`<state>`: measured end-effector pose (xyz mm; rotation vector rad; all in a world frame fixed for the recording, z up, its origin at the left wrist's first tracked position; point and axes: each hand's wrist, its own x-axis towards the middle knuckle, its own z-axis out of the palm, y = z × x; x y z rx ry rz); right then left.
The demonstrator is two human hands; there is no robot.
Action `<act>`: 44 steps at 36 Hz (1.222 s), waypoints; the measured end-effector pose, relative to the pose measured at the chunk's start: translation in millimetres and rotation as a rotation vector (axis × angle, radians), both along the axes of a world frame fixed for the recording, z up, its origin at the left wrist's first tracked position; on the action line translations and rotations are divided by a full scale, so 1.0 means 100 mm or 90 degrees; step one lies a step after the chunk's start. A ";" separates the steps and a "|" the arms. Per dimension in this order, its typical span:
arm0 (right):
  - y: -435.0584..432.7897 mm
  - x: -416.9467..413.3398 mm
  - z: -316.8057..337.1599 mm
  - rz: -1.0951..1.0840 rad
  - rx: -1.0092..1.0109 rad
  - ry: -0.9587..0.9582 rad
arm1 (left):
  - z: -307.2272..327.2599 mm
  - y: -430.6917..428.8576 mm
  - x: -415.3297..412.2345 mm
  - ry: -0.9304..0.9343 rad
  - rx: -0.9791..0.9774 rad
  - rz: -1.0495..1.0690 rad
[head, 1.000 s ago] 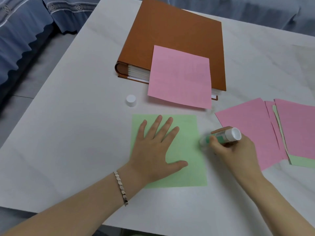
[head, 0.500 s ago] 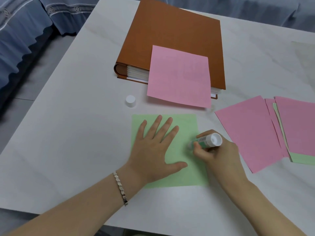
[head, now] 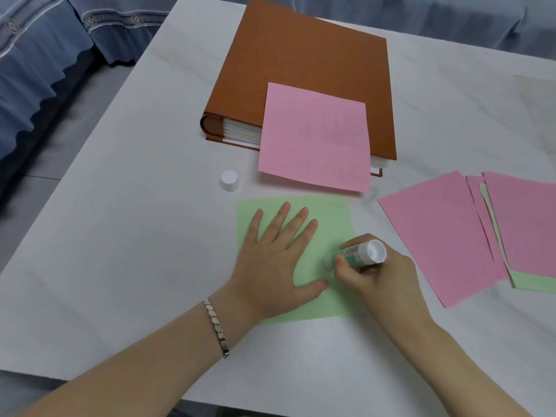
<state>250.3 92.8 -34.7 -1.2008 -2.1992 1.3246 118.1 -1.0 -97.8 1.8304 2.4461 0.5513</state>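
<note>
Green square paper sheet (head: 334, 212) is being kept flat on the white stone-pattern table (head: 120, 236), near its front edge and just in front of the brown ring binder (head: 301, 70).

At the left, the small white cylindrical cap (head: 229, 180) is being left upright on the table, apart from the sheet's far left corner.

The left half of the sheet is being pressed down by the left hand (head: 270, 260). The palm is flat, the fingers are straight and spread, and nothing is being gripped. This hand is being held where it was one second ago.

The green-and-white glue stick (head: 358, 254) is being drawn leftward. One second ago its tip was at the sheet's right edge; now it is being worked well inside the sheet, just beside the left thumb. The tip is blurred, so contact with the paper cannot be confirmed.

The stick is being gripped by the right hand (head: 379, 275), with fingers and thumb curled round the barrel.

By judgement, adhesive is being spread from the edge inward. The area under the left hand is not yet being reached.

At the far right, the fanned pink rectangular paper sheets (head: 436, 236) are being left untouched.
</note>
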 end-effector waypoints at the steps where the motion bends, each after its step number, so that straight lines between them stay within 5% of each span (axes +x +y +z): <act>1: 0.00 -0.01 -0.01 0.005 -0.004 -0.004 | -0.01 -0.01 0.00 0.004 0.002 -0.002; 19: 0.16 0.20 0.05 -0.090 0.036 -0.007 | 0.03 -0.03 -0.02 0.015 -0.061 -0.018; 26: -0.09 0.12 -0.01 0.025 0.010 -0.016 | 0.03 -0.03 -0.04 0.026 -0.078 -0.040; 44: 0.12 0.35 0.08 -0.086 0.022 -0.021 | 0.04 -0.06 -0.05 0.038 -0.112 -0.043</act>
